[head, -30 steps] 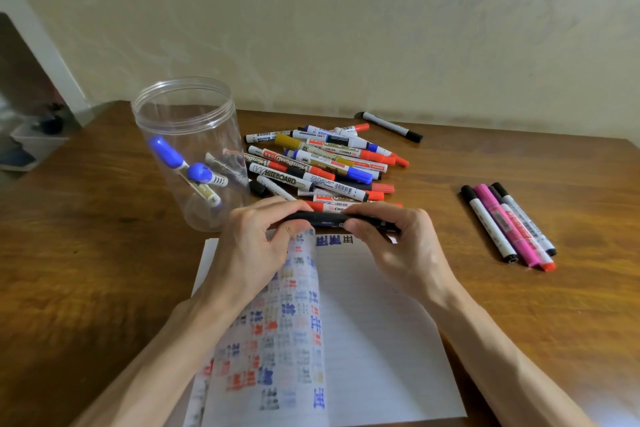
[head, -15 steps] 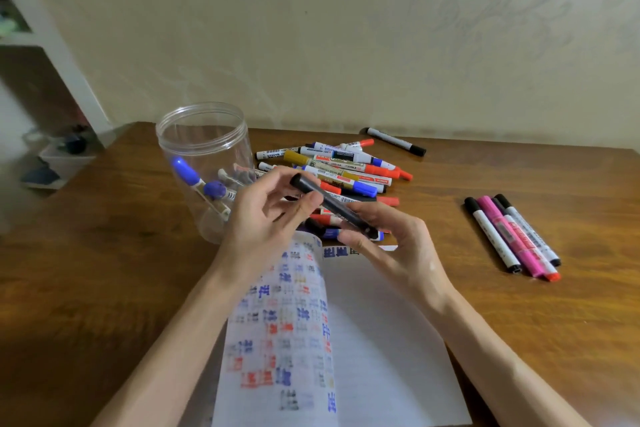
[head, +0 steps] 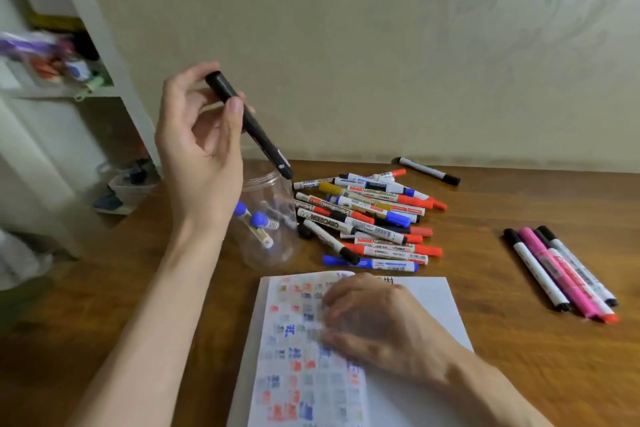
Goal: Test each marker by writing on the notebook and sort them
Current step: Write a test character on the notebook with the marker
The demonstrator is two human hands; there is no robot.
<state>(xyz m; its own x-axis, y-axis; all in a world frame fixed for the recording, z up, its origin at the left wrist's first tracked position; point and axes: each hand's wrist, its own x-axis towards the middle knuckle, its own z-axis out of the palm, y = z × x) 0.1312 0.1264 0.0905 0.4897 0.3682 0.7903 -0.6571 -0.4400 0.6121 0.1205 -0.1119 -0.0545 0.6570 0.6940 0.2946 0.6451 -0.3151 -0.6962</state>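
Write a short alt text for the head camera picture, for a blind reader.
The left hand holds a black marker slanted, its lower end at the rim of a clear jar with a few markers inside. The right hand rests on the notebook on a wooden table; a pile of markers lies behind it, a small group apart at the right.

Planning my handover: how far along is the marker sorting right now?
Done: the notebook page carries many test scribbles, a few markers lie in the clear jar, and a small group lies off to the right. In hand: the left hand holds a black marker tilted over the jar mouth; the right hand rests on the notebook. Left: the big pile, so most looks unsorted.
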